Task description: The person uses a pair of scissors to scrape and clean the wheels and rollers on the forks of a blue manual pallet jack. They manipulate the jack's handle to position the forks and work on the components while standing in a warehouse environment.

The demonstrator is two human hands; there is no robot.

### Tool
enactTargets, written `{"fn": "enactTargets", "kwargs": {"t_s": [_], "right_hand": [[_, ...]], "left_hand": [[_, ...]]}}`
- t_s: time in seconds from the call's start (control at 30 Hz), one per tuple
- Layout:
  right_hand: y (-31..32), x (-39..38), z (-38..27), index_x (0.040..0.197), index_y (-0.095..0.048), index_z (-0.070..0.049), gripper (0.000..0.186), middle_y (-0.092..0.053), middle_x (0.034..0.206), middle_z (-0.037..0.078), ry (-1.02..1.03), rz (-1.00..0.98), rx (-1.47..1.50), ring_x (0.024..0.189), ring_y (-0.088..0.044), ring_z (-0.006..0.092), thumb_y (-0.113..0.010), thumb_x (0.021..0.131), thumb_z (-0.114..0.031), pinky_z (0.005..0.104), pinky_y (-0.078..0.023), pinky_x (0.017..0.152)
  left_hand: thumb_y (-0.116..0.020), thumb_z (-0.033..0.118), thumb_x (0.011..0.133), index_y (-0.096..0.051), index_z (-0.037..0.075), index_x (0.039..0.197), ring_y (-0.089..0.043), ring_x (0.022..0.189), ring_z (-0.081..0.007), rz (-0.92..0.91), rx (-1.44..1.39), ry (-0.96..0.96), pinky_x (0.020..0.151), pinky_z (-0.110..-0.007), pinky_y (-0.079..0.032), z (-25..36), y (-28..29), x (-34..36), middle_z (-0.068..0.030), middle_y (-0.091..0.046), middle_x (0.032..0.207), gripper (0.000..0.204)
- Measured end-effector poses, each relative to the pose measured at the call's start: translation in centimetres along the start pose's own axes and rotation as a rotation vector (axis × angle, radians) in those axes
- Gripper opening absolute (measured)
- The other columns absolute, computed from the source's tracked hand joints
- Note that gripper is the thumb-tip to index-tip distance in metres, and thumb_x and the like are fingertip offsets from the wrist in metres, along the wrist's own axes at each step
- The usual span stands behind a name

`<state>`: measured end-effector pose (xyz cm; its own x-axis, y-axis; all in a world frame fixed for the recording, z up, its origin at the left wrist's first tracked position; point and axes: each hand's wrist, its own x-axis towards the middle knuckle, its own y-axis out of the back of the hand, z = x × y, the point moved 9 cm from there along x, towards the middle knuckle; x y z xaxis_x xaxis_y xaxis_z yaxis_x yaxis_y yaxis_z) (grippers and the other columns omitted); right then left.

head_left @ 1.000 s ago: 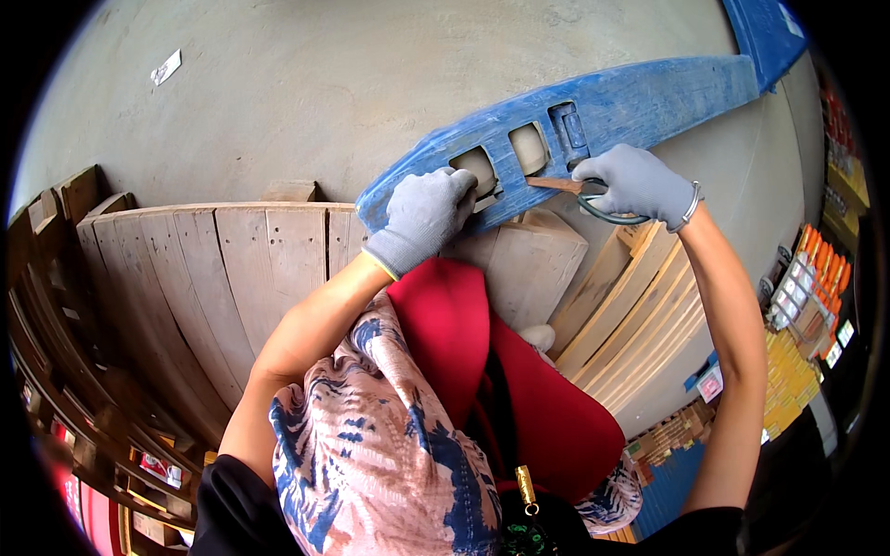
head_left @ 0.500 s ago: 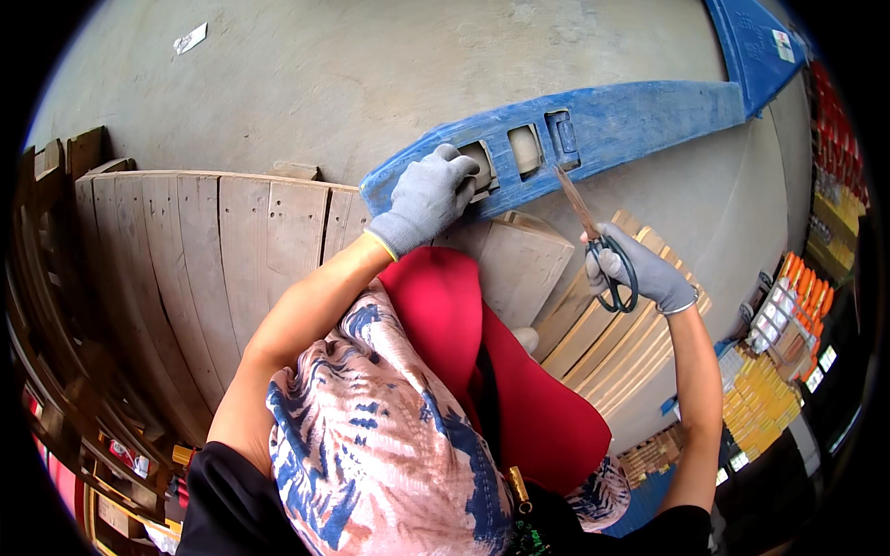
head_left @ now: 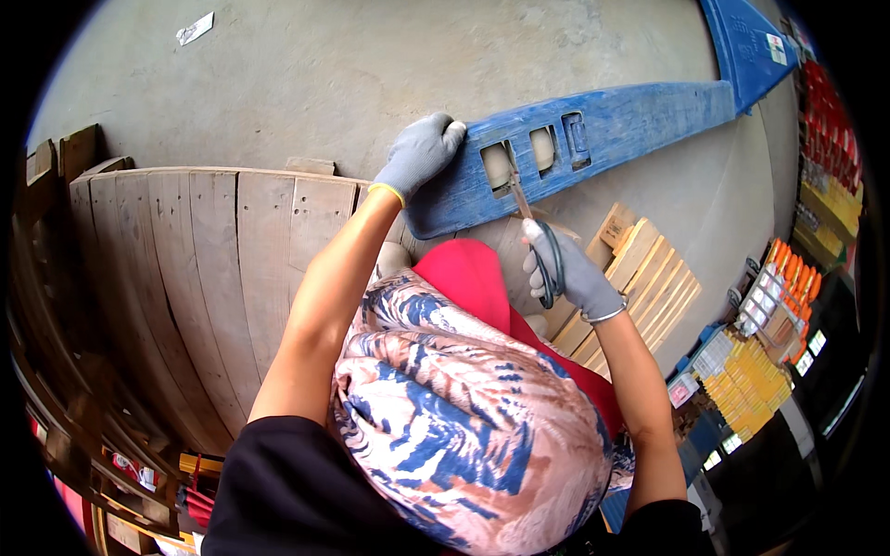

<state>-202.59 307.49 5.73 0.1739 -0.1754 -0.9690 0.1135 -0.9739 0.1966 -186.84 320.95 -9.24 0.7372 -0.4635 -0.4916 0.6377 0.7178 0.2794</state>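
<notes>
A long blue fork, scuffed and shaped like a pallet jack's, lies across in front of me with its rounded end toward my left. Pale rollers sit in two of its slots. My gloved left hand is closed over the far edge near that end. Dark-handled scissors are in my gloved right hand, on the near side of the fork. Their rusty blades point away from me, tips at the slot with the nearest roller; whether they touch it I cannot tell.
A grey wooden plank platform lies at left, by a dark pallet stack. Slatted wood is at right. The fork's wider blue end stands far right. Orange-handled goods and yellow packs line the right side.
My left hand has moved off the roller slot to the fork's far edge. The scissors have gone left, to the slot with the nearest roller. The fork's rounded end sits further right in view.
</notes>
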Motion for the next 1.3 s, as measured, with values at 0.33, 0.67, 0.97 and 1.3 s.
{"fn": "enactTargets", "kwargs": {"t_s": [0.33,0.67,0.97,1.3], "right_hand": [[1.7,3.7,-4.8,0.083,-0.050,-0.004,0.072,-0.053,0.059,0.006,-0.292,-0.056,-0.437,0.048,-0.058,0.0136,-0.043,0.082,-0.075,0.0272,-0.050,0.042],[0.7,3.6,-4.8,0.083,-0.055,-0.008,0.063,-0.054,0.059,0.001,-0.304,0.028,-0.381,0.044,-0.050,0.0089,-0.045,0.084,-0.070,0.0229,-0.039,0.038],[0.5,5.3,-4.2,0.079,-0.046,-0.007,0.060,-0.047,0.053,0.002,-0.280,0.013,-0.333,0.041,-0.048,0.0130,-0.044,0.087,-0.066,0.0274,-0.042,0.037],[1.0,1.2,-3.0,0.088,-0.048,-0.007,0.040,-0.046,0.056,0.000,-0.015,-0.053,-0.109,0.041,-0.042,0.0063,-0.049,0.094,-0.047,0.0217,-0.037,0.035]], "left_hand": [[-0.035,0.047,0.096,-0.059,-0.003,0.092,-0.062,0.085,-0.0439,-0.099,0.011,-0.061,0.076,-0.050,-0.048,1.1,-2.0,0.9,-0.0283,-0.064,0.086,0.056],[-0.036,0.049,0.096,-0.059,-0.002,0.093,-0.062,0.086,-0.0436,-0.166,0.000,0.004,0.077,-0.049,-0.047,1.3,-1.3,0.5,-0.0276,-0.064,0.087,0.056],[-0.035,0.049,0.097,-0.059,-0.001,0.092,-0.062,0.086,-0.0428,-0.149,0.032,0.002,0.077,-0.050,-0.047,1.7,-1.0,0.1,-0.0268,-0.064,0.087,0.056],[-0.034,0.050,0.097,-0.060,0.003,0.103,-0.060,0.093,-0.0425,-0.152,0.150,-0.018,0.080,-0.049,-0.045,1.9,-1.8,0.4,-0.0260,-0.063,0.095,0.054]]}}
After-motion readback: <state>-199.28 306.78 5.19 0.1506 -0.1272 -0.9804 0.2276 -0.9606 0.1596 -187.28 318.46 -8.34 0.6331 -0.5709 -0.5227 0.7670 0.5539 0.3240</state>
